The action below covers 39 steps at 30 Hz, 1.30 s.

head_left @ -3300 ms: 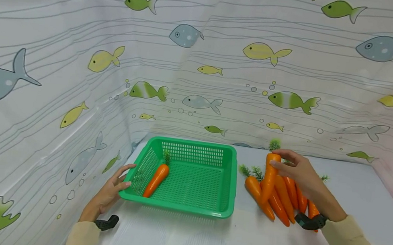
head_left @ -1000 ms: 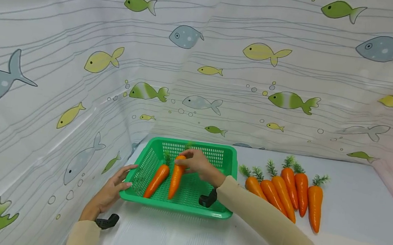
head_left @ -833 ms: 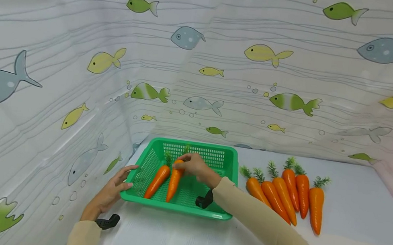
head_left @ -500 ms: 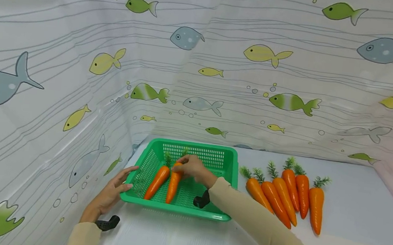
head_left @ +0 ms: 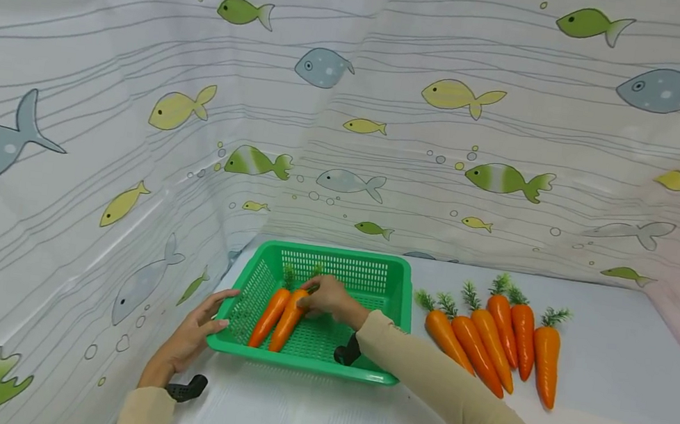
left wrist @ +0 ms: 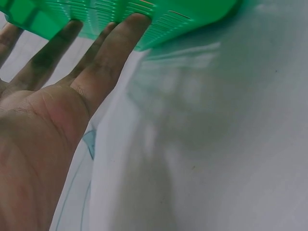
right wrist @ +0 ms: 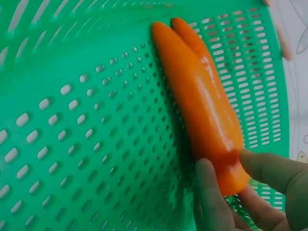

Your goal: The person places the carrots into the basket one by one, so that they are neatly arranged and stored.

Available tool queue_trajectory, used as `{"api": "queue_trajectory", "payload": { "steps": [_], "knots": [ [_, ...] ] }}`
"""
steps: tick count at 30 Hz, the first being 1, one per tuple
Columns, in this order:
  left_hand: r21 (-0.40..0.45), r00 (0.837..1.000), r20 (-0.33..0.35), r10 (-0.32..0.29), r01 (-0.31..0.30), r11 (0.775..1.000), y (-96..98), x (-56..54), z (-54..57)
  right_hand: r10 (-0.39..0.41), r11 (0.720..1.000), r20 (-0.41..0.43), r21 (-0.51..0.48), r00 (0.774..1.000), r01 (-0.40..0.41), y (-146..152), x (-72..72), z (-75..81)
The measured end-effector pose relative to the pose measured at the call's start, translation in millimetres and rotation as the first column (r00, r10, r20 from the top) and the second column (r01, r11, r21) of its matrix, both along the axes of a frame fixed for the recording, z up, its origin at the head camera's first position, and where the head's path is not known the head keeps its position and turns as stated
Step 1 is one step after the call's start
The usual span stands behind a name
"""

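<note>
Inside the green basket (head_left: 322, 366), the right hand (head_left: 330, 296) pinches a carrot (head_left: 287, 325) by its thick end, the body tapering away from the fingers (right wrist: 264, 166) beside a second carrot (head_left: 267, 318), the left hand's (head_left: 190, 336) straight fingers touching the basket.

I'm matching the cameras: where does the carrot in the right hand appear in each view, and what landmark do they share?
Head: carrot below centre, slightly left.
Left wrist: not in it.
Right wrist: carrot right of centre, slanting down to the right.
Shared landmark: basket, in all three views.
</note>
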State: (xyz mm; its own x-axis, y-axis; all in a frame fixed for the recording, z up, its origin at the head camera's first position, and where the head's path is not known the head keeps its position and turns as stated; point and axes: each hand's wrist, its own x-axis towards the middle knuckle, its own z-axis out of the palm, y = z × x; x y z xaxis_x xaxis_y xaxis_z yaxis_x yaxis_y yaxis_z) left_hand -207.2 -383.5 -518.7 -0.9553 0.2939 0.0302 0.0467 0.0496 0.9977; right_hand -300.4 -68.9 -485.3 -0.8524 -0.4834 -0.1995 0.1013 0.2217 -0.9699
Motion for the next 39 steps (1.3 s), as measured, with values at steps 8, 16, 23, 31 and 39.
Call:
{"api": "queue_trajectory", "payload": {
  "steps": [8, 16, 23, 31, 39],
  "knots": [
    [-0.002, 1.0, 0.026, 0.015, -0.015, 1.0, 0.8, 1.2, 0.3, 0.121, 0.984, -0.105, 0.141, 0.987, -0.106, -3.3, -2.6, -5.4],
    [0.016, 1.0, 0.02, 0.0, 0.0, 1.0, -0.4, -0.2, -1.5, 0.138, 0.986, -0.143, 0.116, 0.98, -0.122, -4.6, -2.2, -1.3],
    [0.026, 1.0, 0.017, -0.012, 0.011, 1.0, -0.4, -0.2, -1.2, 0.141, 0.984, -0.143, 0.125, 0.98, -0.123, -3.6, -3.7, -2.9],
    [0.021, 1.0, -0.007, -0.022, 0.022, 1.0, -0.4, 0.3, -2.6, 0.154, 0.965, -0.229, 0.244, 0.961, -0.096, -4.2, -3.4, -3.1],
    [0.024, 1.0, 0.028, 0.01, -0.01, 1.0, 0.8, -0.3, -3.3, 0.211, 0.916, -0.314, 0.395, 0.926, -0.075, -6.5, -2.8, -1.7]
  ]
}}
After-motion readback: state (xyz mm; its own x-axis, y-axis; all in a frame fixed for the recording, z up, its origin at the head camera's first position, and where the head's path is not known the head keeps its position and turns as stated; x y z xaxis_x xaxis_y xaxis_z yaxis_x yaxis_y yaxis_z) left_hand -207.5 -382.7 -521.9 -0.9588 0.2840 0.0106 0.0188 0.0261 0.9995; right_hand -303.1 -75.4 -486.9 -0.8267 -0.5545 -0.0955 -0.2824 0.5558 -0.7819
